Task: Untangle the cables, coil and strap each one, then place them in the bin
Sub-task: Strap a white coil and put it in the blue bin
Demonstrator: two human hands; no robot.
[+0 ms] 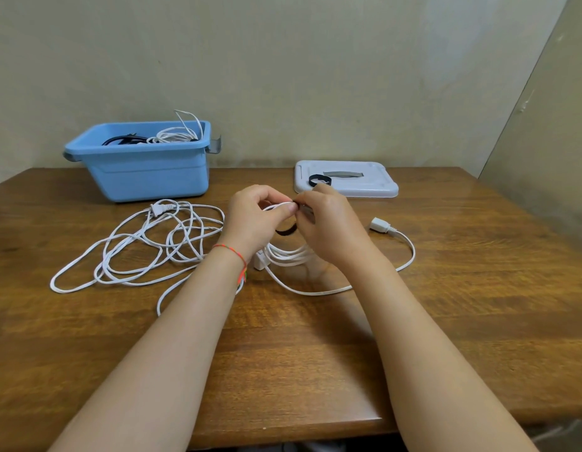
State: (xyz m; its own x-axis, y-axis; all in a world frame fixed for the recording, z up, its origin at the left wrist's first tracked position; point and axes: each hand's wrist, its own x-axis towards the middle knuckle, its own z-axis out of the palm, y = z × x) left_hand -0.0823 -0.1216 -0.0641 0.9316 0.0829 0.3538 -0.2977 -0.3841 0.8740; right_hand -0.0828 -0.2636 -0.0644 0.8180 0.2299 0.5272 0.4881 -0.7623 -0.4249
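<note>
A coil of white cable (288, 254) is held upright above the middle of the wooden table (446, 288). Its top is pinched by the curled fingers of the left hand (255, 220), while a black strap (286, 230) looped around it is pinched by the right hand (328, 223). A tangled white cable (142, 246) lies to the left. The blue bin (146, 164), far left, holds coiled cables; a grey lid (364, 187) carrying another strap (320, 180) lies far right.
</note>
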